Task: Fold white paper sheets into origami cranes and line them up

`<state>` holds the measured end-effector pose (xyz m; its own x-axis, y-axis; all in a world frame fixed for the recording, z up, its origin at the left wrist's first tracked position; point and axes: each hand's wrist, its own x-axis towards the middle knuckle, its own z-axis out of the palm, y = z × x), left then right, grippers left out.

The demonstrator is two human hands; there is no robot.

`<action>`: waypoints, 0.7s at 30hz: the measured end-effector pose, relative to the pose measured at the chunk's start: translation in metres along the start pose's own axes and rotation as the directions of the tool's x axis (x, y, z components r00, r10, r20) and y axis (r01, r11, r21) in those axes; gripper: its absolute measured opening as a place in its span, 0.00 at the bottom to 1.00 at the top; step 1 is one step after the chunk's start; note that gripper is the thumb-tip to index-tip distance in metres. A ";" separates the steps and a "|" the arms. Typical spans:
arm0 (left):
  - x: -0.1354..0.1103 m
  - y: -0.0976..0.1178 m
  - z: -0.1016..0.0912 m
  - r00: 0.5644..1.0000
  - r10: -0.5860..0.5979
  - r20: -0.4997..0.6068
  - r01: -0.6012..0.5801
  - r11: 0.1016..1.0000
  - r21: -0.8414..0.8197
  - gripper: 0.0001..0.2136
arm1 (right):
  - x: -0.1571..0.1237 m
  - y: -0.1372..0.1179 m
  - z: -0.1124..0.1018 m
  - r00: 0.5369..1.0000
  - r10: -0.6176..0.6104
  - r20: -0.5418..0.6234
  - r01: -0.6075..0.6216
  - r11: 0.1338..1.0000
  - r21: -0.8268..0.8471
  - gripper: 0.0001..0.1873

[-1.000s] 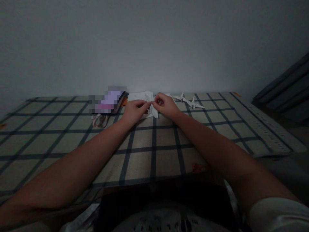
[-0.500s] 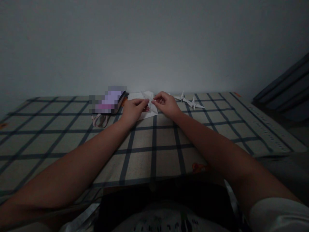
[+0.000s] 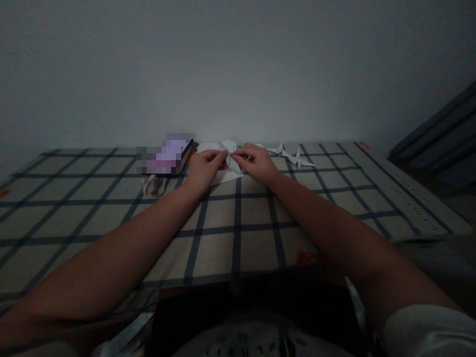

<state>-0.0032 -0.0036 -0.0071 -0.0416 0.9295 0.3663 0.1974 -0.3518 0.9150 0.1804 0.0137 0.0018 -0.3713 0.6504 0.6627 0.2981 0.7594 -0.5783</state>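
Near the far side of the table, my left hand [image 3: 206, 166] pinches a folded white paper piece [image 3: 234, 167] between thumb and fingers. From the other side my right hand [image 3: 257, 161] closes thumb and fingertips on the same piece, close to the left fingertips. Its pointed ends stick out above and below the fingers; part of it is hidden by them. White paper [image 3: 206, 147] lies flat beneath and behind the hands. Right of my right hand stand folded paper cranes [image 3: 298, 158], with sharp points turned up.
A phone-like object with a lilac screen [image 3: 171, 152], partly blurred out, leans left of my hands, with a pale strap loop [image 3: 156, 185] in front. A checked cloth [image 3: 219, 248] covers the table. Behind rises a plain wall [image 3: 238, 74]; a dark curtain [image 3: 442, 129] hangs at right.
My right fingertips have shifted left and slightly up, closer to the left fingertips. The folded paper stands a little more upright. My left hand has moved slightly left.
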 end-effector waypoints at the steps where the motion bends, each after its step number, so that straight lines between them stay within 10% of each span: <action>1: 0.000 0.000 0.001 1.000 -0.006 -0.010 0.006 1.000 -0.028 0.19 | 0.000 0.000 0.000 1.000 -0.004 -0.005 0.004 1.000 0.019 0.08; 21: -0.005 0.009 0.006 0.989 -0.058 0.139 0.088 0.972 -0.220 0.21 | 0.002 0.006 0.004 0.864 0.462 0.202 -0.484 0.650 0.585 0.15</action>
<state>0.0050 -0.0102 -0.0021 0.0836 0.9547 0.2854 -0.0272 -0.2841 0.9584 0.1775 0.0199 -0.0022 -0.3604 0.9090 0.2093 -0.1412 0.1686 -0.9755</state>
